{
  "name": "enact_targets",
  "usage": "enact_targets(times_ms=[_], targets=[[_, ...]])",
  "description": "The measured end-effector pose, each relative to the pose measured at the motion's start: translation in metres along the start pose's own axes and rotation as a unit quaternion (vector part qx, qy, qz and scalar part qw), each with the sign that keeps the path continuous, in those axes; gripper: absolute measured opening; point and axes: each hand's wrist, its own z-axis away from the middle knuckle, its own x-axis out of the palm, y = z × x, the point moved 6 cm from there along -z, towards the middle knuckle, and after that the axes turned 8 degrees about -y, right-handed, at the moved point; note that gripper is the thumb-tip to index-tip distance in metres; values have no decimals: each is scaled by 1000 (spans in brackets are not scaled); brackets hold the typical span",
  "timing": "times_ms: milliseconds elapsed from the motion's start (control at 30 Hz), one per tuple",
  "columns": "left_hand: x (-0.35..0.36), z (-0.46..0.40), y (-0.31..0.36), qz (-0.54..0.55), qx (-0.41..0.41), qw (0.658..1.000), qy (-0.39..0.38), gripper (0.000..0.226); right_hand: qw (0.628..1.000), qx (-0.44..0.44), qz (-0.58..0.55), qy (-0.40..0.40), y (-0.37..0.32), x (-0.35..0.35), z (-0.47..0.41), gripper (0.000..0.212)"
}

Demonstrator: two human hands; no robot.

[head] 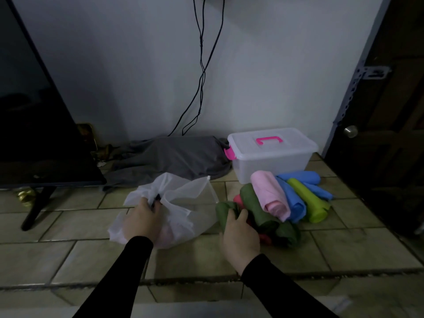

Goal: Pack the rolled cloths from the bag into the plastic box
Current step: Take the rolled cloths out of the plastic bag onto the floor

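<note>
Head view:
Left hand [143,220]: fingers curled into the bag [181,203] mouth, gripping its thin white film.
Right hand [239,235]: closed round a dark green roll [226,212] at the pile's near edge.
Rolls [286,198]: heaped on the floor tiles just in front of the box [273,154]; something pinkish may remain in the bag.
Box: lid on, not yet opened.
Handling: light, soft, likely to unroll; best taken round the middle.

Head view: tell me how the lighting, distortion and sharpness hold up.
Head view: dim and bluish, the TV and door nearly black; wide-angle bending curves the door frame and floor tiles; soft all over, yet the left hand on the bag, right hand on a green cloth, and box stay readable.
</note>
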Motion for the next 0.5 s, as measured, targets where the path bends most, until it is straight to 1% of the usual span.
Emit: enact_targets(times_ms=[100,200,267,300,333,367,400,433,467,500], targets=[[-6,6,-2,18,-12,1000,9,37,1000,-18,20,-12,-7,-1,-8,66],[-9,10,3,31,7,999,-31,43,999,-18,51,-3,-9,-15,-15,58],[-6,14,0,13,19,998,-53,50,997,-33,63,28,-16,-31,-17,51],[-5,17,-4,-9,7,998,-58,55,995,-60,61,51,-23,-37,-17,46],[-5,20,-7,-32,-13,998,-61,63,991,-105,44,69,-32,-42,-17,41],[-6,24,-9,-46,-29,996,-67,71,984,-162,9,69,-43,-42,-17,35],[-8,27,-9,-59,-35,995,-74,77,975,-213,-46,47,-53,-39,-18,31],[-10,30,-8,-79,-32,993,-82,81,966,-237,-106,-5,-60,-32,-20,29],[-11,32,-8,-107,-26,990,-87,84,956,-242,-156,-60,-65,-23,-22,29],[-13,32,-10,-134,-21,987,-91,87,949,-237,-183,-101,-67,-14,-23,28]])
